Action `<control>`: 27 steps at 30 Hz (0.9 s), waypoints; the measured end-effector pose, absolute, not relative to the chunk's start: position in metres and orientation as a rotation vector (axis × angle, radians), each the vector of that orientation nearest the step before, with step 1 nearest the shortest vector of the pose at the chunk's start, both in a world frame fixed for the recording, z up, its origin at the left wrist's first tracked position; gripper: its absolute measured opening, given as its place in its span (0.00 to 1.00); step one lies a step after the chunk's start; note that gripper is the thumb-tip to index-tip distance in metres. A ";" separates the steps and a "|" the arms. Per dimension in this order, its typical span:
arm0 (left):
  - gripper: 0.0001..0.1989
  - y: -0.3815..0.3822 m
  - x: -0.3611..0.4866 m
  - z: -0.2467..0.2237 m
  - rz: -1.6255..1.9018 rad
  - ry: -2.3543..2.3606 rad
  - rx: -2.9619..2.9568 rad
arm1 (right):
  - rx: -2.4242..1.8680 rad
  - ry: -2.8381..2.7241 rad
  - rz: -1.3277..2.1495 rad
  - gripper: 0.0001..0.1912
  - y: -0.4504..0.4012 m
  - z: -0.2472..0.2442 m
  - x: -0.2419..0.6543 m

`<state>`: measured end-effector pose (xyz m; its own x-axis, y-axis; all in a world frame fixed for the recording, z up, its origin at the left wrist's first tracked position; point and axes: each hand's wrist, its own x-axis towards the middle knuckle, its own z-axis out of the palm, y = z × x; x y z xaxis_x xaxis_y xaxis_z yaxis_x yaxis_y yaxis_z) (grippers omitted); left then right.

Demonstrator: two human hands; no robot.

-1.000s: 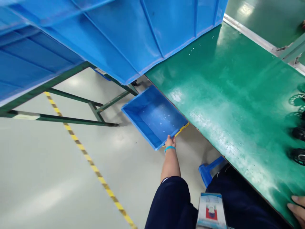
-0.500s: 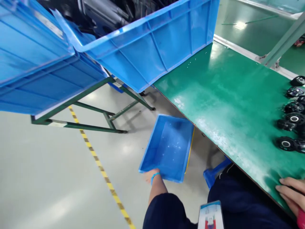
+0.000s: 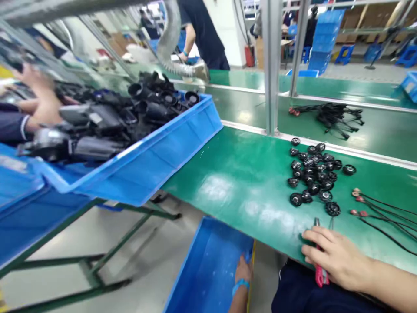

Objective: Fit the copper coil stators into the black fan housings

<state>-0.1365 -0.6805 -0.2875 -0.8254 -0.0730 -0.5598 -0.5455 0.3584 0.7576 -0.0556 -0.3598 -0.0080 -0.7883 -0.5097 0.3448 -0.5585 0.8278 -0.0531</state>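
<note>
The left hand [image 3: 243, 269], a blue band [image 3: 240, 285] on its wrist, is at the right side of a blue tub [image 3: 208, 265] below the near edge of a green table [image 3: 234, 174]; its fingers are partly curled, though I cannot tell whether they grip the rim; the right hand [image 3: 340, 258] is at the table's near edge, half closed, loosely holding pliers [image 3: 321, 276] with pink handles; just beyond lie small black wheels [image 3: 309, 178], and to their right some cables [image 3: 386, 216] with reddish ends; at left a big crate [image 3: 156, 156] is heaped with black parts [image 3: 104, 121], another person's blurred hand [image 3: 45, 100] over them; a dark cable bundle [image 3: 332, 115] lies farther right
</note>
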 end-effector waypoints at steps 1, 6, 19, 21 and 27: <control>0.19 -0.692 -0.134 -0.275 1.468 2.329 -0.504 | 0.830 -2.629 0.210 0.12 -0.363 -0.004 -0.058; 0.16 -0.724 -0.125 -0.180 1.548 2.887 -0.204 | 0.871 -2.440 0.171 0.17 -0.363 0.038 -0.069; 0.21 -0.530 -0.224 -0.019 1.418 3.025 0.824 | 0.676 -2.716 -0.076 0.17 -0.350 0.037 -0.247; 0.23 -0.538 -0.238 -0.025 1.393 3.056 0.790 | 0.699 -2.726 -0.069 0.15 -0.359 0.038 -0.251; 0.22 -0.540 -0.258 -0.016 1.254 3.020 0.925 | 0.559 -2.720 -0.046 0.14 -0.276 0.065 -0.179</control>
<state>-0.2579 -0.5397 -0.0164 -0.8216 0.3818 0.4233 0.5694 0.5866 0.5759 -0.1786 -0.2762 0.0652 -0.8561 -0.3869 0.3427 -0.3751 0.9212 0.1030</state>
